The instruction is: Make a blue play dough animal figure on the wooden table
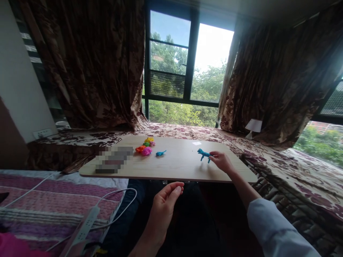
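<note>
My right hand [222, 161] pinches the rear end of a blue modelling-clay animal figure [204, 154] over the right part of the wooden tabletop [177, 169]. The figure has a head and thin legs, and faces left. In front of the table's near edge, low in the view, my left hand [166, 200] has its thumb pressed against its curled fingers; whatever may lie between them is hidden. A loose piece of blue clay [160, 153] with a thin tail-like end lies mid-table. To its left are pink clay [146, 151], orange clay [139, 149], green clay [146, 144] and yellow clay [149, 140].
A small white paper [196, 143] lies near the table's far edge. At the table's left end is a pixelated dark item [114, 160]. A power strip [83, 225] with white cables rests on the striped bedding at left. A small lamp [253, 126] stands on the flowered window ledge.
</note>
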